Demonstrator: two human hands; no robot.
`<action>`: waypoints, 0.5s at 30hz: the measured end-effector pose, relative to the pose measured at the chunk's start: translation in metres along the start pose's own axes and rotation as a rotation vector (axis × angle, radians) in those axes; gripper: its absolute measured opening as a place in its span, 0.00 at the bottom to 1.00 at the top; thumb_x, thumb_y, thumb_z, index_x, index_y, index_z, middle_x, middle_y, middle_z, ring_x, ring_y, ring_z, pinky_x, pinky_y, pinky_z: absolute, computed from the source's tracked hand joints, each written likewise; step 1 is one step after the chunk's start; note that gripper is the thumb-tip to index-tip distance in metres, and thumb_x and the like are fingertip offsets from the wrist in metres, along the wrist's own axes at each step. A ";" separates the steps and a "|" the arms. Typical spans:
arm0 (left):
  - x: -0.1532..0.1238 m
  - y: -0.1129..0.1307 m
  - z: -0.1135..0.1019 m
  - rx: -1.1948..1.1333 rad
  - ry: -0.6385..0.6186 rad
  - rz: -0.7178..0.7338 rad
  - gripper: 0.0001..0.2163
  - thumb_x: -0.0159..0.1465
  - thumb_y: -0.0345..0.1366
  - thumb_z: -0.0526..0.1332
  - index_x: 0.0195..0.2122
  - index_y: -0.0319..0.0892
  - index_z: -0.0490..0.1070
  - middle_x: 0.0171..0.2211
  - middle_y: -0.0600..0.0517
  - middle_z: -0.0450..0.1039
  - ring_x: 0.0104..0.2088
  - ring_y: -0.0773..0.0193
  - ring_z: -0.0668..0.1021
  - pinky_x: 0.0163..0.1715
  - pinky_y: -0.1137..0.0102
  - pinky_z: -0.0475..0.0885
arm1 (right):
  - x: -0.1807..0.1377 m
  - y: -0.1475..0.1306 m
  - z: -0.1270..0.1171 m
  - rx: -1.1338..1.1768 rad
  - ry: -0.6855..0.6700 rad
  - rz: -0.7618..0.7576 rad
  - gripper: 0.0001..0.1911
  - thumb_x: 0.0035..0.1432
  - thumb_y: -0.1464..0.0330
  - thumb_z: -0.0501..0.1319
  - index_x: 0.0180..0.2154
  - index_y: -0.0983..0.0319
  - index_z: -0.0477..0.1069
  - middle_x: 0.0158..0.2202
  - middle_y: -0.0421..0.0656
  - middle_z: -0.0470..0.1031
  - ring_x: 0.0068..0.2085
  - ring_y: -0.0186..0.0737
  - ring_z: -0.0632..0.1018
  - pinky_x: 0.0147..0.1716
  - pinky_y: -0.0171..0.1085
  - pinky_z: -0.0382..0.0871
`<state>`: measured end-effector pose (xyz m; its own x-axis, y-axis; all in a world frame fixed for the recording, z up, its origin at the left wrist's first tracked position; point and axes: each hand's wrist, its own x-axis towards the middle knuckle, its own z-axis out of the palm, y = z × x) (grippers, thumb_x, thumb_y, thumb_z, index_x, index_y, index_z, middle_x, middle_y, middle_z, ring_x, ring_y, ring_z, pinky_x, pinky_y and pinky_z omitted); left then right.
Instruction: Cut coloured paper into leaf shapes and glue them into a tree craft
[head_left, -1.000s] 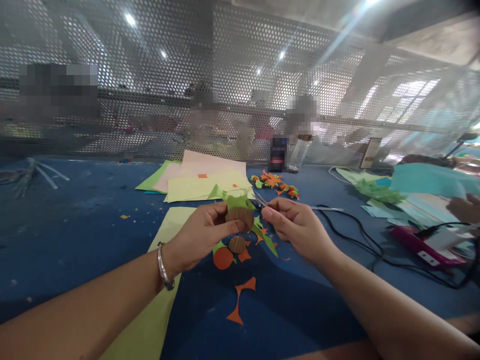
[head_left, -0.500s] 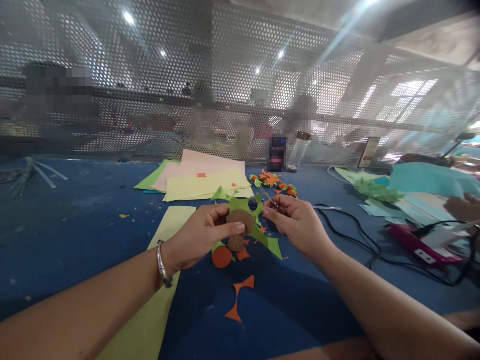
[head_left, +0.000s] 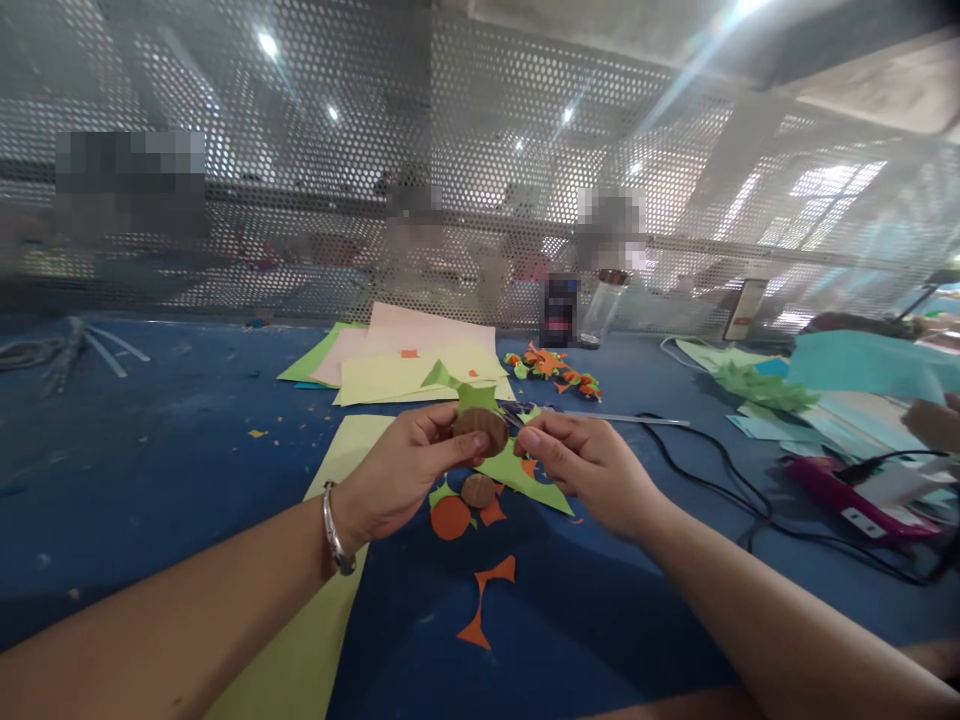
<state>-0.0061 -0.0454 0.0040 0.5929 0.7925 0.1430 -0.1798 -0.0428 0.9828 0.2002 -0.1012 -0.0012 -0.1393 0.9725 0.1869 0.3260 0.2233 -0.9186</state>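
Note:
My left hand [head_left: 412,455] pinches a round brown wooden-looking disc [head_left: 489,430] with its thumb, with a green paper scrap [head_left: 476,396] behind it. To its right, my right hand [head_left: 581,450] has its fingers closed on a thin, slender tool [head_left: 514,418], mostly hidden, pointing toward the green paper. Below the hands lie a smaller brown disc [head_left: 478,491], an orange paper circle [head_left: 451,519] and a green paper offcut [head_left: 529,478]. Nearer me lies an orange offcut [head_left: 484,600].
Pink and yellow sheets [head_left: 420,378] lie behind the hands, a yellow strip [head_left: 300,620] under my left arm. Orange and green scraps [head_left: 555,370], a bottle [head_left: 602,308] and a phone-like object [head_left: 560,312] stand behind. At right are a magenta power strip [head_left: 847,500], black cable [head_left: 720,450] and another person's hand [head_left: 934,425].
The thin tool in my right hand has tipped down from pointing up and left. My right hand has lowered slightly, and the green paper by the disc now shows less spread.

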 end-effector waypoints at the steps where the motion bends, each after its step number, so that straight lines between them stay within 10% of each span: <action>1: 0.000 0.000 0.000 0.003 -0.010 0.007 0.04 0.60 0.35 0.69 0.35 0.41 0.78 0.35 0.51 0.78 0.37 0.66 0.76 0.43 0.70 0.71 | 0.000 0.000 0.000 -0.008 -0.017 0.005 0.25 0.64 0.46 0.59 0.33 0.62 0.70 0.21 0.32 0.49 0.22 0.29 0.51 0.19 0.33 0.43; 15: -0.002 -0.001 0.000 -0.051 -0.137 0.021 0.04 0.63 0.35 0.69 0.36 0.41 0.81 0.34 0.51 0.78 0.38 0.66 0.78 0.45 0.71 0.71 | -0.003 -0.002 -0.002 0.017 -0.073 -0.016 0.25 0.64 0.46 0.58 0.32 0.62 0.70 0.20 0.31 0.48 0.21 0.28 0.50 0.19 0.33 0.43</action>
<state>-0.0074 -0.0471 0.0024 0.6896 0.7012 0.1813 -0.2310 -0.0243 0.9726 0.2014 -0.1044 0.0009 -0.2120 0.9613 0.1762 0.3078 0.2368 -0.9215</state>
